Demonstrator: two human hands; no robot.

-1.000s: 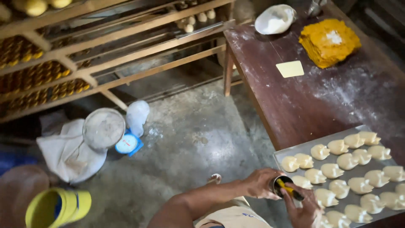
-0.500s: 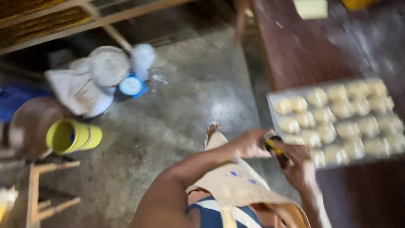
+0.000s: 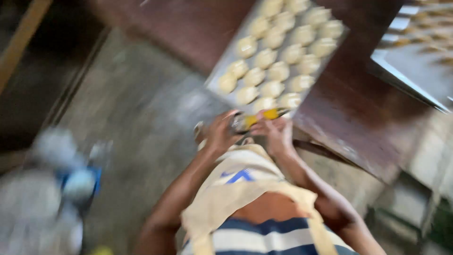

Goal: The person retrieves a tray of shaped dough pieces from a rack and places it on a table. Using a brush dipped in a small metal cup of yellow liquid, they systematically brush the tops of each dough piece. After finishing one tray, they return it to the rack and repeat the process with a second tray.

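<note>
Floor: grey concrete [image 3: 137, 94] is spreading open to the left of the person, blurred by motion.
Table: a dark wooden table [image 3: 349, 113] is running across the top and right, its near edge slanting down toward the right.
Tray: a metal tray [image 3: 219, 82] of pale dough pieces [image 3: 278, 71] is lying on the table, its near corner reaching the table edge just above the hands.
Left hand: the left hand [image 3: 219, 132] is gripping a small yellow-and-dark container [image 3: 252, 120].
Right hand: the right hand [image 3: 278, 134] is closing on the same container from the other side.
Container: it is being held at the tray's near corner.
Clutter: blurred white and blue items [image 3: 75, 184] are sitting on the floor, low left.
</note>
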